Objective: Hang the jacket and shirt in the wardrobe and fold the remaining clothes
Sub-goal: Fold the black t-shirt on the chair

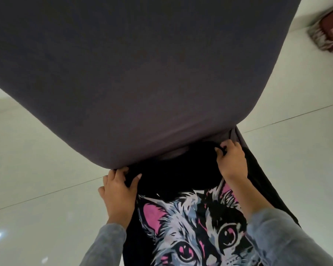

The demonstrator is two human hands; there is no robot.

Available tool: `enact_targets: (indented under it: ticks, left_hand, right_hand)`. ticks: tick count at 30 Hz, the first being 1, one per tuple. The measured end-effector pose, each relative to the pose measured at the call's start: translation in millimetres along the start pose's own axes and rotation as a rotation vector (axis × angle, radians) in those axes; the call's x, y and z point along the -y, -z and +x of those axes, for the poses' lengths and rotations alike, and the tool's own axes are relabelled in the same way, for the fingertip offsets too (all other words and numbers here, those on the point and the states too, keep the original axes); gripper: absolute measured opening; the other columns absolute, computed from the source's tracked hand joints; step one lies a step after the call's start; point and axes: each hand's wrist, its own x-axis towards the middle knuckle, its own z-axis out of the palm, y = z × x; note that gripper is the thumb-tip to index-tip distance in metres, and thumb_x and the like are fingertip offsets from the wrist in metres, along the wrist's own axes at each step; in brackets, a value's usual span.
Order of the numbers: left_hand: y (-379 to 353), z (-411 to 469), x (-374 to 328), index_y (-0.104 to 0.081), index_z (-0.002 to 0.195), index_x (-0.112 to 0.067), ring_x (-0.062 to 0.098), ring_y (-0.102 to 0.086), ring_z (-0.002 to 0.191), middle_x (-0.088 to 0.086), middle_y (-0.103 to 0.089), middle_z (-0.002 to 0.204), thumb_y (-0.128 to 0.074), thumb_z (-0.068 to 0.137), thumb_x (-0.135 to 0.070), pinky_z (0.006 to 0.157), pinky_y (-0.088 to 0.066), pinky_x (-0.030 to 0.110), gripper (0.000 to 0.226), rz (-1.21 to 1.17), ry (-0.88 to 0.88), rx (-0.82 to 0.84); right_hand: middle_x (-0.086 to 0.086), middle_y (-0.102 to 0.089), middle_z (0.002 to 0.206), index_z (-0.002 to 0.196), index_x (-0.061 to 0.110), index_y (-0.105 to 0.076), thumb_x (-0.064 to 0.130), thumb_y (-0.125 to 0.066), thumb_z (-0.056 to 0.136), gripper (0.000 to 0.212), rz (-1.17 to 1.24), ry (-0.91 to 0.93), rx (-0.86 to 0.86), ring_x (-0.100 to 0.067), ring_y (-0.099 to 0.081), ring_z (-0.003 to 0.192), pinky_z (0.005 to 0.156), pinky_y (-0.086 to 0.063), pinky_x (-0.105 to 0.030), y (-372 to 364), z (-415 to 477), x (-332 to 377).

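Note:
A large dark grey cloth [123,73] billows out ahead of me and fills the upper part of the view. My left hand [119,196] grips its near edge at the left corner, fingers curled into the fabric. My right hand [231,160] grips the near edge on the right, bunching grey and black fabric together. Between my arms hangs a black cloth with a pink, blue and white cat print [196,227]. I cannot tell whether the grey and black parts belong to one garment. No wardrobe is in view.
Under the cloth lies a pale glossy tiled floor [37,150]. A maroon object on patterned fabric [329,29] sits at the far upper right by the wall. Grey sleeves cover both my forearms.

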Motion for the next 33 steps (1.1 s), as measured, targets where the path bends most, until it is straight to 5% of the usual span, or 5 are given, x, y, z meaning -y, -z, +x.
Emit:
enact_targets:
  ticks: [8,14,19,26,33]
  left_hand:
    - [-1,1,-8,-0.067,0.086,-0.005,0.012,-0.042,0.055,0.001,-0.042,0.054,-0.069,0.081,-0.002,0.059,-0.031,0.019,0.006,-0.299,-0.064,-0.119]
    - [-12,-33,-13,-0.05,0.109,-0.026,0.007,-0.056,0.105,-0.013,-0.06,0.107,-0.064,0.087,-0.031,0.089,-0.042,0.025,0.027,-0.388,-0.23,0.058]
    - [-33,-42,-4,-0.035,0.139,-0.026,0.014,-0.022,0.141,-0.003,-0.036,0.146,-0.029,0.095,-0.053,0.117,-0.012,0.035,0.053,-0.041,-0.471,0.157]
    - [-41,-34,3,-0.018,0.15,-0.018,0.023,-0.012,0.143,0.01,-0.021,0.155,-0.011,0.098,-0.052,0.116,-0.002,0.04,0.062,0.337,-0.508,0.223]
    - [-41,-30,-3,-0.002,0.15,-0.019,0.023,-0.001,0.144,0.007,-0.003,0.155,0.006,0.092,-0.058,0.114,-0.009,0.048,0.07,0.408,-0.493,0.322]
  right_hand:
    - [-0.014,-0.048,0.113,0.104,0.002,-0.055,0.004,-0.051,0.092,0.013,0.261,-0.01,-0.203,-0.024,-0.053,0.087,0.077,-0.038,-0.028,14,18,11]
    - [-0.002,-0.037,0.132,0.124,0.01,-0.047,0.003,-0.058,0.087,0.039,0.296,0.159,-0.064,-0.007,-0.043,0.112,0.095,-0.03,-0.004,12,-17,0]
    - [0.0,-0.046,0.14,0.129,0.016,-0.054,0.029,-0.041,0.095,0.039,-0.07,0.215,-0.083,-0.015,-0.032,0.136,0.115,-0.022,-0.048,-13,-71,-45]
    - [0.017,-0.003,0.156,0.148,0.034,-0.014,0.054,0.003,0.086,0.068,-0.281,0.203,0.106,-0.002,0.012,0.14,0.111,0.001,-0.037,-4,-78,-58]
    - [0.002,-0.049,0.14,0.136,0.02,-0.046,0.036,-0.027,0.094,0.049,-0.194,0.216,-0.094,-0.012,-0.033,0.136,0.117,-0.017,-0.043,-3,-121,-78]
